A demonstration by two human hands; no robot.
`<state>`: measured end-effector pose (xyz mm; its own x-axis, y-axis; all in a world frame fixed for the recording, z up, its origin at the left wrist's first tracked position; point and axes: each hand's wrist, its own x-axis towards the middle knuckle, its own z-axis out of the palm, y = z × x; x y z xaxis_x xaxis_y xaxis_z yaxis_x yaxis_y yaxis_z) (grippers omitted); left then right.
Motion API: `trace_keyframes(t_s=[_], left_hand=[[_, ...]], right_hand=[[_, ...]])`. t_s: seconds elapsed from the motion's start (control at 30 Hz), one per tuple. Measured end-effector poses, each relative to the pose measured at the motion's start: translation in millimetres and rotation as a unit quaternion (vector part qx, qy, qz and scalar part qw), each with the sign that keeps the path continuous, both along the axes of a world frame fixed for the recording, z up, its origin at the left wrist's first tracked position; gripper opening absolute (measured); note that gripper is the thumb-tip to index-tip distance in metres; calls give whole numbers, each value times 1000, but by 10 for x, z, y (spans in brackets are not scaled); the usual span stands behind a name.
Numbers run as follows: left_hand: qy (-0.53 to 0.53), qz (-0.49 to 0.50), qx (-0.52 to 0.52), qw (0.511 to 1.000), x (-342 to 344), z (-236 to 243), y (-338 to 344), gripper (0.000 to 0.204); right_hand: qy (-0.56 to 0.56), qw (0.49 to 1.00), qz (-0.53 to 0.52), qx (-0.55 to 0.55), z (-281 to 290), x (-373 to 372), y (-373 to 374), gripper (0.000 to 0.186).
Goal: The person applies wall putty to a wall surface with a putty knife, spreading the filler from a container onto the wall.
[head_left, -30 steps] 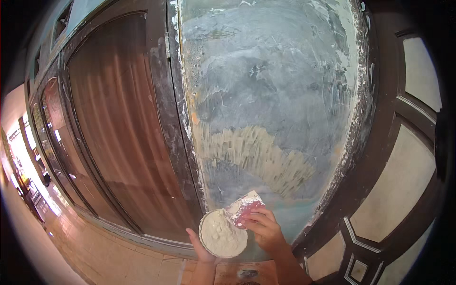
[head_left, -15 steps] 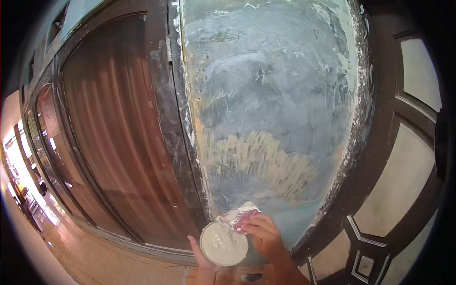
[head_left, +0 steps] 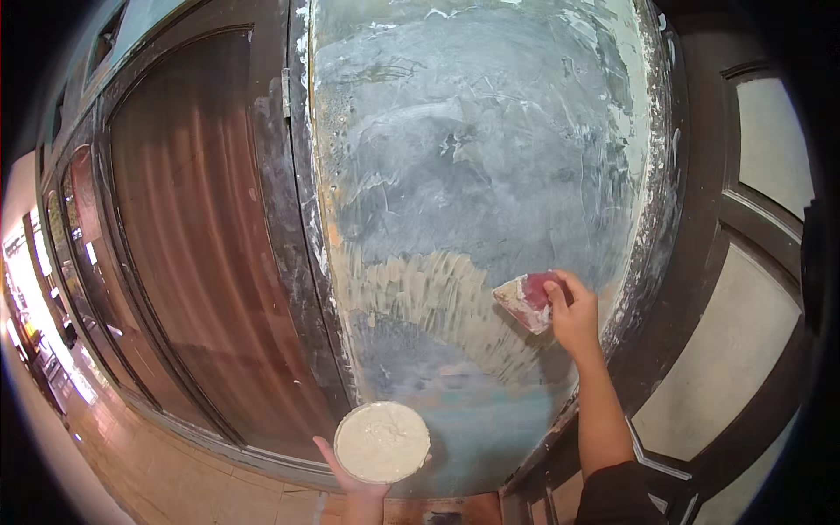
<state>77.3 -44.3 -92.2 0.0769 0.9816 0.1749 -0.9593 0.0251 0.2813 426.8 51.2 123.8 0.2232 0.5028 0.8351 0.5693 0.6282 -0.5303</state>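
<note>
Two hands [head_left: 350, 481] [head_left: 576, 317]; one bowl [head_left: 378, 480]; one scraper [head_left: 530, 302].

We see a mottled blue-grey wall [head_left: 490, 192], a streaked beige patch [head_left: 429, 284], a maroon scraper [head_left: 530, 299] (smeared off-white), cream paste [head_left: 382, 444], a dark-brown door [head_left: 696, 254] with beige panels [head_left: 722, 359] and, dimly, what seems a reddish-brown curtain [head_left: 192, 219].

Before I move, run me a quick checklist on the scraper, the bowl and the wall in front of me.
1. Scraper held in right hand: ok.
2. Pale paste on the scraper: ok, smeared over its face.
3. Bowl supported by left hand: ok.
4. Paste in the bowl: ok, plenty showing.
5. Tan patch on the wall smooth: not ok, it looks streaky.
6. Scraper touching the wall: cannot tell from this angle.
</note>
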Motion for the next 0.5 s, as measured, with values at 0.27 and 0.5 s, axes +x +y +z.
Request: trace_keyframes(t_s=[0.27, 0.5], left_hand=[[-116, -17, 3, 993, 306, 189, -137, 113], [-154, -2, 39, 987, 380, 122, -125, 120]], right_hand=[[-53, 998, 20, 20, 214, 112, 334, 25], [-106, 991, -13, 78, 283, 119, 448, 23]])
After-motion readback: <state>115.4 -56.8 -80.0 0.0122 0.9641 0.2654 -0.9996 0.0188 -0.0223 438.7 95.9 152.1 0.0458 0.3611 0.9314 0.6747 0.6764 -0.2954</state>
